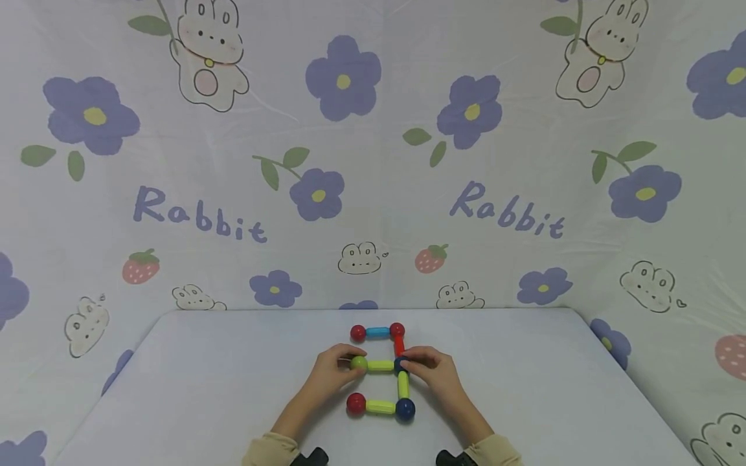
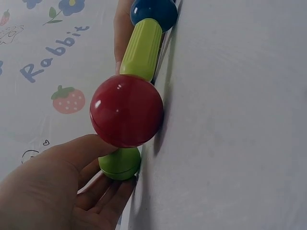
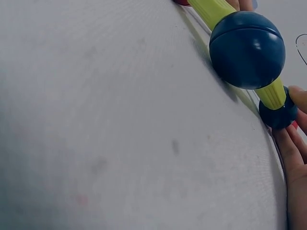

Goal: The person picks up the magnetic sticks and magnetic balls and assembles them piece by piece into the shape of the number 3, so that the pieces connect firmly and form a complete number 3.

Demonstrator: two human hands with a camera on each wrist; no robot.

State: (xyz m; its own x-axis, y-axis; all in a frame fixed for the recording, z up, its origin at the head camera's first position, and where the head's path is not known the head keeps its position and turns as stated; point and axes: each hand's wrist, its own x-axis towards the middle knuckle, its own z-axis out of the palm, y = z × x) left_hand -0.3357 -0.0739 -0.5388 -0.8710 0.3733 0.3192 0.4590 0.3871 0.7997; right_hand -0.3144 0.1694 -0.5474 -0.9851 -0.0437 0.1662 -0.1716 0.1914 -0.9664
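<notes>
A figure of coloured balls and rods lies on the white table, shaped like a backward E. My left hand (image 1: 333,371) pinches the green ball (image 2: 119,164) at the outer end of its middle arm. At the other end of that yellow-green rod (image 1: 381,366), my right hand (image 1: 436,372) grips the middle dark blue ball (image 3: 278,114) between thumb and fingers. Beyond the hands, a red rod (image 1: 399,345) and a blue rod (image 1: 377,332) meet at a red ball (image 1: 397,331). Nearer me, another yellow-green rod (image 1: 381,407) joins a red ball (image 2: 127,111) to a dark blue ball (image 3: 247,50).
The white table (image 1: 210,382) spreads out on both sides of the figure. Behind it hangs a cloth (image 1: 384,162) printed with rabbits, flowers and strawberries. Black wrist devices (image 1: 311,457) sit by the beige sleeves (image 1: 271,450) at the near edge.
</notes>
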